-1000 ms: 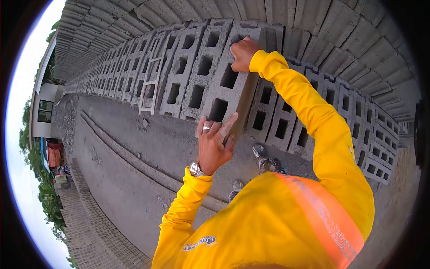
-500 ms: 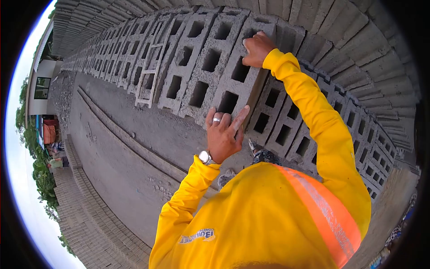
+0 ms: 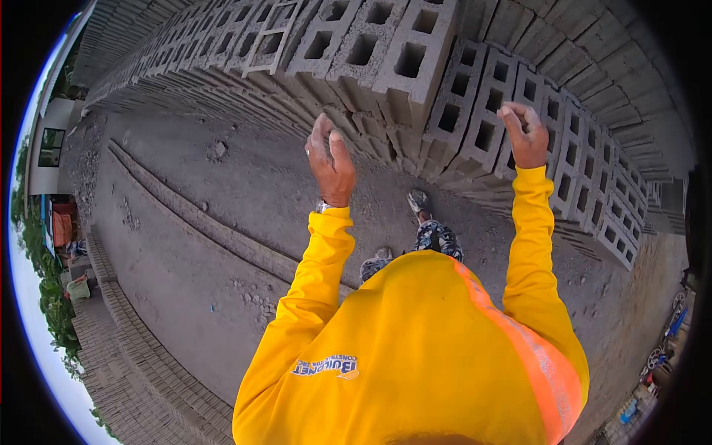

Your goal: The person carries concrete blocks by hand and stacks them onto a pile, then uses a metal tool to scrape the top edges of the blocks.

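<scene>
The person's left hand (image 3: 331, 165) is raised in front of the side of the stacked blocks, thumb and fingers loosely spread; its grip is open and empty. The right hand (image 3: 527, 136) appears in front of the lower row (image 3: 455, 100) of hollow blocks, fingers bent and thumb near them — its grip is also loosely open, with nothing in it. Whether that hand brushes the row cannot be told.

The end block (image 3: 417, 39) of the higher row stands at the upper middle, apart from both hands, its holes facing the camera and its near side dropping just beside the lower row. To its left, a pale ladder-like frame (image 3: 259, 70) lies against the row's holed faces. A watch (image 3: 323, 206) sits on the left wrist. Below, a shoe (image 3: 419, 200) rests on the grey ground (image 3: 170, 178), and a long strip (image 3: 200, 213) runs across it.
</scene>
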A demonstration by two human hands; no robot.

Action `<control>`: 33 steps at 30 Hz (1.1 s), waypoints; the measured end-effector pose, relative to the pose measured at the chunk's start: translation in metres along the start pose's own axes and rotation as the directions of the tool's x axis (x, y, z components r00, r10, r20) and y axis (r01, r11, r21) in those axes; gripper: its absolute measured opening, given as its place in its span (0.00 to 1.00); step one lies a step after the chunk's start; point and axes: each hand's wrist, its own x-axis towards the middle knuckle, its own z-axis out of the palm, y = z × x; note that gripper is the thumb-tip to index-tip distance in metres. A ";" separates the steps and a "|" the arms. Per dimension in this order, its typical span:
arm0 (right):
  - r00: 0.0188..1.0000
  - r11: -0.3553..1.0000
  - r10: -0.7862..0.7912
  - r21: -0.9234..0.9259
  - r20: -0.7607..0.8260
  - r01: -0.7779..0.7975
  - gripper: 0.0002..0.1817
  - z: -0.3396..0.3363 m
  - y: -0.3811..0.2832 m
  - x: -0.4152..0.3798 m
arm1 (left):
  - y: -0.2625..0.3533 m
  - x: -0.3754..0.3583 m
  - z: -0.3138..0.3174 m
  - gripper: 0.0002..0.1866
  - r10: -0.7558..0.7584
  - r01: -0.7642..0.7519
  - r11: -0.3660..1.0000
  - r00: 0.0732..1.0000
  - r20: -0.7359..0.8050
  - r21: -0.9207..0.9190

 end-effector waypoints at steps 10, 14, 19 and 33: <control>0.213 0.221 0.974 -0.496 0.073 -0.840 0.12 -0.060 0.168 -0.570 | -0.138 -0.253 -0.060 0.21 -0.509 0.222 0.854 0.538 0.672 0.470; -0.272 -0.270 0.962 -0.061 0.035 -0.961 0.16 -0.084 0.135 -0.664 | -0.171 -0.300 -0.067 0.17 -0.453 0.026 0.881 0.332 0.828 0.472; 0.099 0.165 0.978 -0.391 0.183 -0.906 0.07 -0.089 0.104 -0.738 | -0.198 -0.332 -0.051 0.19 -0.484 -0.051 0.866 0.175 0.858 0.498; -0.355 -0.330 0.928 0.191 -0.113 -0.924 0.17 -0.207 0.008 -0.807 | -0.047 -0.515 0.210 0.27 -0.203 -0.241 0.960 -0.258 0.945 0.140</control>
